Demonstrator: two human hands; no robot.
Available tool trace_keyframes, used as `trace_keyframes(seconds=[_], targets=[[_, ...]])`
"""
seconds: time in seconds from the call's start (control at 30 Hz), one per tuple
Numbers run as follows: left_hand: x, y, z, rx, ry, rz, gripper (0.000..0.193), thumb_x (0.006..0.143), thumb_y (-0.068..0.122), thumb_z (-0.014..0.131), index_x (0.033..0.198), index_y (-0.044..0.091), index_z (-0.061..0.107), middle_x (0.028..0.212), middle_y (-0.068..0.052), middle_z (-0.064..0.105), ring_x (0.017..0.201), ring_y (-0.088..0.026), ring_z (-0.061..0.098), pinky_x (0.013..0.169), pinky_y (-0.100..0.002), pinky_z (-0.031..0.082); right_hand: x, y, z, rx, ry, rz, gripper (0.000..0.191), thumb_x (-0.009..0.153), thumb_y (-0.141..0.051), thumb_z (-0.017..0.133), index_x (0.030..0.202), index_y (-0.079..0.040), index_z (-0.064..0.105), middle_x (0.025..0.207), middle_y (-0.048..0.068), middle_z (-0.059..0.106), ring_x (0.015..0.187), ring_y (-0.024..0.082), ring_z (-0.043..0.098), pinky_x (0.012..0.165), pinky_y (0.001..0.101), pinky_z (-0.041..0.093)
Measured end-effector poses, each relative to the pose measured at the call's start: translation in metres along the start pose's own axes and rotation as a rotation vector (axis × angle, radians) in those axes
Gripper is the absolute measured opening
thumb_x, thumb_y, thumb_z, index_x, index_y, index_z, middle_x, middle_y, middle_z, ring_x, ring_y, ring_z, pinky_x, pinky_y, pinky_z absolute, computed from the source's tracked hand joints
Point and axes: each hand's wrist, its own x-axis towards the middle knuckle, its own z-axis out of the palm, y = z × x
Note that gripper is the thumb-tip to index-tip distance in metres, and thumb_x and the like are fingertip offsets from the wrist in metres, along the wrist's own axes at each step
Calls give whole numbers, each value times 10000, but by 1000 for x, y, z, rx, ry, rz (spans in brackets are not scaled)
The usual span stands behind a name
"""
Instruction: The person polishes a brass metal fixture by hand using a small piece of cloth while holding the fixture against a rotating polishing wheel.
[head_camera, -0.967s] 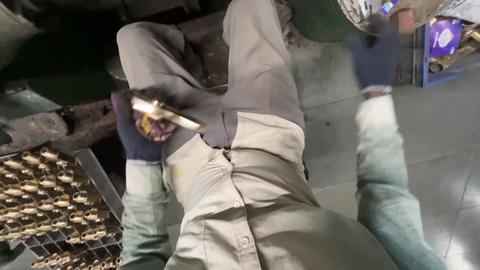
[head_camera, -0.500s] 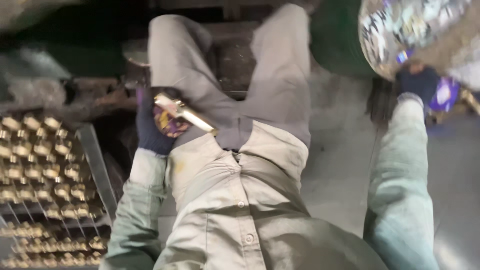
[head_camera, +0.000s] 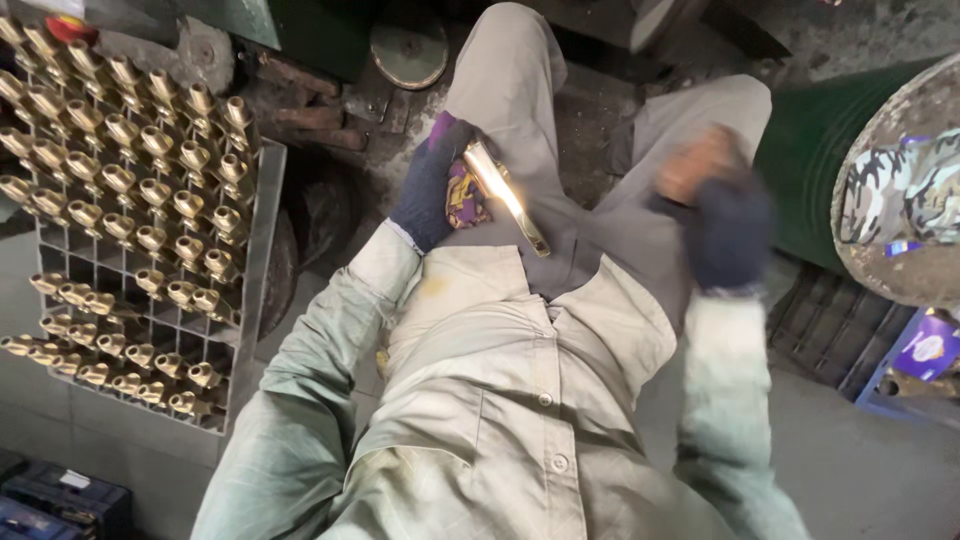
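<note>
While gripping the long shiny brass rod (head_camera: 505, 195) over the lap in the gloved left hand (head_camera: 432, 190), keep it level; blurred right hand (head_camera: 722, 215), grip unclear, near grey grid tray (head_camera: 258, 250) of brass fittings far left.

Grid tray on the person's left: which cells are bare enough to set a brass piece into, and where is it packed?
The grid tray has bare cells in a band across its middle left, between the upper and lower groups of brass fittings, and along its right edge. The top rows are packed. The left hand holds a brass rod over the lap; the right hand is blurred.
</note>
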Motion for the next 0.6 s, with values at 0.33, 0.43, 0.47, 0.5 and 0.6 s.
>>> trace_keyframes(seconds=[0.33,0.43,0.47,0.5,0.6], targets=[[1,-3,-16,78,11,83,221,1041,285,603,1153,95,598,968,-52,648,794,-160,692,673,-321,589,92,-15,99,735,-154,324,347,905,-188,787,1176,-11,664,1098,158,645,942,273,686,786,378,630],[9,-12,-33,66,88,9,284,1021,366,595,1122,103,627,902,-41,656,663,-146,665,534,-297,549,92,-12,113,1452,-69,877,392,874,-288,799,1148,-39,669,1071,119,652,924,241,691,777,390,656],[12,-16,-39,71,82,16,275,1023,363,608,1123,107,625,892,-35,648,649,-142,656,514,-294,532,90,-9,115,1466,-50,882,417,844,-309,831,1140,-55,682,1079,126,652,927,251,690,778,401,650],[16,-22,-45,75,77,21,268,1025,359,621,1124,110,623,881,-30,640,634,-138,647,494,-291,515,87,-6,116,1480,-32,888,443,814,-330,863,1133,-72,696,1087,133,652,930,261,688,780,412,645],[24,-32,-61,54,-39,38,440,1141,489,561,1125,56,637,836,-80,611,647,-177,660,512,-304,552,76,6,120,94,-40,-50,387,889,-287,894,1039,-16,661,1060,223,658,928,439,633,760,519,513]])
